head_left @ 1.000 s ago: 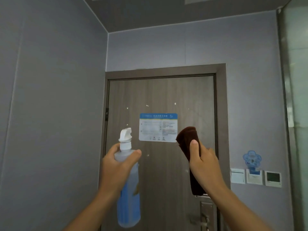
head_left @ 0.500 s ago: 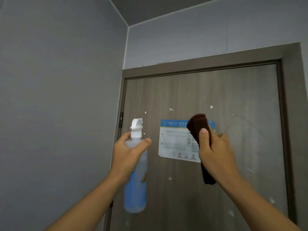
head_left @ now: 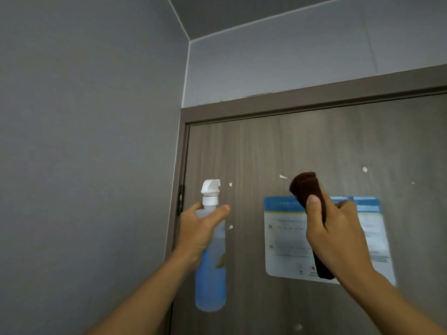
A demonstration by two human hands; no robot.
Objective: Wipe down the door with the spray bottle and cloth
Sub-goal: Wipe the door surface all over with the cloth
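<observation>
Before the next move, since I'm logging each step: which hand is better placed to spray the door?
The left hand: it grips the spray bottle upright, nozzle facing the door. The right hand holds only the brown cloth.

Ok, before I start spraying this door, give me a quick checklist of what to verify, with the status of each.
1. Bottle held in left hand: ok.
2. Nozzle aimed at the door: ok, it points right, toward it.
3. Finger on the trigger: not ok, the grip is round the bottle's neck.
4. Cloth ready in right hand: ok.
5. White specks to clean located: ok.
6. Notice kept clear of spray: cannot tell.
</observation>
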